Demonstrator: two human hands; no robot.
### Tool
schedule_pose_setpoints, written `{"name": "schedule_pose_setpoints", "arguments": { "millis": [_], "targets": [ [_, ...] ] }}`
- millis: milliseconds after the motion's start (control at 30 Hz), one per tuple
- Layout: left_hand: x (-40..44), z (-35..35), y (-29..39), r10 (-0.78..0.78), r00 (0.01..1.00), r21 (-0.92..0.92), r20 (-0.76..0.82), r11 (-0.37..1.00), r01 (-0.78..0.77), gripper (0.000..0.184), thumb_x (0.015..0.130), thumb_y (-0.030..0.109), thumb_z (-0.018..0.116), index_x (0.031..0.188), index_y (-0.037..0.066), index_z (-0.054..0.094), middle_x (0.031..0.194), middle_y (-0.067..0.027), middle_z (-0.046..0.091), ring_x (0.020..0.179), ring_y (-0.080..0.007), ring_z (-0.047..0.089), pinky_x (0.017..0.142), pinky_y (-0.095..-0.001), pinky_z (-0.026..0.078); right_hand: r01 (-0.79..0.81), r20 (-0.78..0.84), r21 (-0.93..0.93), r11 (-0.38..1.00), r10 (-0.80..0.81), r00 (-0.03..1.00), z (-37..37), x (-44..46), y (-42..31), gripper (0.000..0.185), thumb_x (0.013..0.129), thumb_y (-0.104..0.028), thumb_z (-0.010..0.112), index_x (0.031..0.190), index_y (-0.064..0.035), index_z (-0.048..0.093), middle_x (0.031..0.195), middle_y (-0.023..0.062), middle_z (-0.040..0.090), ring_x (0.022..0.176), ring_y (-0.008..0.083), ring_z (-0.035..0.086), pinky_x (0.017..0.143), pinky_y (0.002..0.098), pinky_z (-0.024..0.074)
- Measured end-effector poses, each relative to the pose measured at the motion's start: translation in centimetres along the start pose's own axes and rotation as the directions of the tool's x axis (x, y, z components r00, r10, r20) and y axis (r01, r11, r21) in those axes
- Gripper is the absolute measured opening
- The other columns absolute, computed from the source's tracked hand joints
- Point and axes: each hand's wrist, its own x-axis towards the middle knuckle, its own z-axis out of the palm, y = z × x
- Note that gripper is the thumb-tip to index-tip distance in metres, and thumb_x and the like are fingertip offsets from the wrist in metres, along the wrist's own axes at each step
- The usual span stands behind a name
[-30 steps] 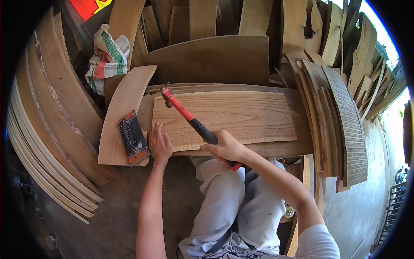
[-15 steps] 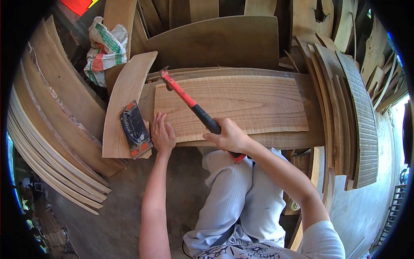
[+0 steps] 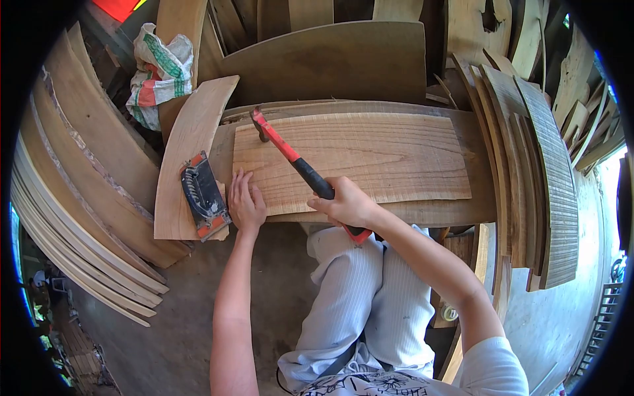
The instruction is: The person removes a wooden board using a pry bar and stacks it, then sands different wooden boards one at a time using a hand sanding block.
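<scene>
A red-and-black claw hammer [image 3: 306, 173] slants over the wooden board [image 3: 389, 158], its head near the board's upper left corner. My right hand [image 3: 347, 203] is wrapped round the black part of its handle, above the board's front edge. Whether the hammer head touches the wood I cannot tell. My left hand [image 3: 247, 206] lies on the board's lower left corner with its fingers stretched out, holding nothing. Just left of it rests a black hand sander [image 3: 205, 197] with orange ends, on a curved plank [image 3: 191, 132].
The board lies on a larger plank [image 3: 422, 212] above my knees. Several planks [image 3: 551, 178] lean at the right, and several curved boards [image 3: 86, 165] stand at the left. Behind are an arched panel [image 3: 330, 63] and a crumpled white sack [image 3: 158, 72].
The hammer head has dipped slightly and turned a little toward the board. Both hands keep their places, and the whole view has shifted slightly.
</scene>
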Motion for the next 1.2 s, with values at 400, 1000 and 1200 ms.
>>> {"name": "schedule_pose_setpoints", "arguments": {
  "millis": [400, 1000, 1200],
  "targets": [
    [0.0, 0.1, -0.1, -0.004, 1.0, 0.001, 0.002, 1.0, 0.004, 0.03, 0.077, 0.012, 0.039, 0.104, 0.004, 0.047, 0.114, -0.0151, 0.045, 0.109, -0.031, 0.039, 0.092, -0.0377, 0.029, -0.052, -0.007, -0.125, 0.991, 0.052, 0.999, -0.2, -0.3, -1.1, 0.026, 0.07, -0.018, 0.061, 0.069, 0.0044, 0.048, 0.048, 0.0103, 0.048, 0.043, 0.0178, 0.051, 0.042, 0.0314, 0.04],
    [0.0, 0.2, -0.2, -0.007, 1.0, -0.012, -0.005, 1.0, 0.007, 0.03, 0.076, 0.011, 0.04, 0.103, 0.005, 0.048, 0.114, -0.0146, 0.045, 0.109, -0.0304, 0.039, 0.092, -0.0371, 0.029, 0.053, -0.057, -0.084, 0.995, -0.058, 0.997, 0.0, -0.3, -1.0, 0.024, 0.072, -0.016, 0.06, 0.065, 0.0015, 0.045, 0.044, 0.0051, 0.046, 0.036, 0.0128, 0.046, 0.034, 0.0268, 0.0362],
    [0.0, 0.0, 0.1, -0.029, 1.0, -0.023, -0.002, 0.999, 0.029, 0.03, 0.075, 0.011, 0.04, 0.103, 0.005, 0.048, 0.114, -0.0142, 0.045, 0.109, -0.0302, 0.039, 0.092, -0.0365, 0.029, -0.031, -0.039, -0.09, 0.995, 0.028, 0.999, 0.0, -0.1, -0.9, 0.025, 0.072, -0.016, 0.061, 0.067, 0.0017, 0.044, 0.046, 0.0057, 0.046, 0.037, 0.0126, 0.047, 0.035, 0.0267, 0.0363]
  ]
}}
